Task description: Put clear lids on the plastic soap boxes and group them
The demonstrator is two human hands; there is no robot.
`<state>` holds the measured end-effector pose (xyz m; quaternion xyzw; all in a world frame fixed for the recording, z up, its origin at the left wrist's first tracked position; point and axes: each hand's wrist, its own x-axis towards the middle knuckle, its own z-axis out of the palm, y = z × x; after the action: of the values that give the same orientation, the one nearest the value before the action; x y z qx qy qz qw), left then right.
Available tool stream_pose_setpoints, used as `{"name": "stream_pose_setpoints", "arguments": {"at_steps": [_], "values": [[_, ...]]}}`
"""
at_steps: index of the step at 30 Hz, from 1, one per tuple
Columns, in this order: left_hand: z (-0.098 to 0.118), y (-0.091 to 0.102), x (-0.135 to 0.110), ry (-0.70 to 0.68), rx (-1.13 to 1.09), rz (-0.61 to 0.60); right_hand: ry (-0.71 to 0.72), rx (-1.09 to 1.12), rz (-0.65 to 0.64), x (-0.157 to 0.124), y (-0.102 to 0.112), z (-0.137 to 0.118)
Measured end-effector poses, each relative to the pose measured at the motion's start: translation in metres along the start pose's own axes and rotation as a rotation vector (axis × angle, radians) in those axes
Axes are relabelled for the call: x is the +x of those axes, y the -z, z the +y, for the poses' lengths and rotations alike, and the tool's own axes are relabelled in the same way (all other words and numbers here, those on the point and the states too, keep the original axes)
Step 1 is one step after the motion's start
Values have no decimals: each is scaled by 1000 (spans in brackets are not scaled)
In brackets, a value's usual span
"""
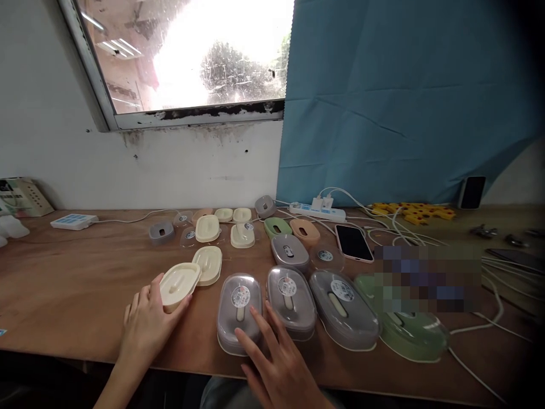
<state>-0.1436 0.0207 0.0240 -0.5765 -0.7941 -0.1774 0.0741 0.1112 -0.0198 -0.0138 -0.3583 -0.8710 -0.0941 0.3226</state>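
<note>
L hand (147, 322) nr tbl-edge (63, 349) — room left

Left hand (145, 329) and right hand (283, 366), both bare
Slender fingers (252, 345); left forearm (121, 379) uncovered; greyish cloth (225, 393), partly visible, over the lap.

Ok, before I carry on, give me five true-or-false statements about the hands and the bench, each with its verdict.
1. The left hand holds a cream oval plastic piece. True.
2. The right hand grips a green oval container. False: the right hand is spread over clear-lidded grey oval plastic containers.
3. Jagged yellow pieces lie right of the white power strip with plugs. True.
4. That power strip lies left of the left hand. False: it lies to the right.
5. A blue fabric curtain hangs right of the glass window. True.
</note>
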Motion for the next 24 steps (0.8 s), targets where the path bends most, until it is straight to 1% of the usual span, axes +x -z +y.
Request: {"name": "stream_pose_setpoints", "arguments": {"at_steps": [4,6,8,11,14,16,19,22,24], "values": [[-20,-7,-33,-50,42,64,-93,44,-78,14,-1,-12],[-29,-10,-52,-106,60,93,-105,27,-106,23,-8,-16],[-34,-14,-68,-177,79,115,-118,-12,-105,30,-16,-19],[-32,-21,-78,-284,122,161,-130,-79,-48,35,-27,-19],[-22,-29,-78,-364,156,222,-95,-78,0,32,-28,-17],[-15,-33,-77,-409,158,254,-63,-36,17,27,-23,-16],[-8,-36,-77,-460,133,274,-53,71,31,20,-7,-14],[-2,-36,-77,-470,87,221,-141,234,26,21,13,-11],[2,-35,-75,-459,43,154,-201,328,46,30,26,-7]]}}
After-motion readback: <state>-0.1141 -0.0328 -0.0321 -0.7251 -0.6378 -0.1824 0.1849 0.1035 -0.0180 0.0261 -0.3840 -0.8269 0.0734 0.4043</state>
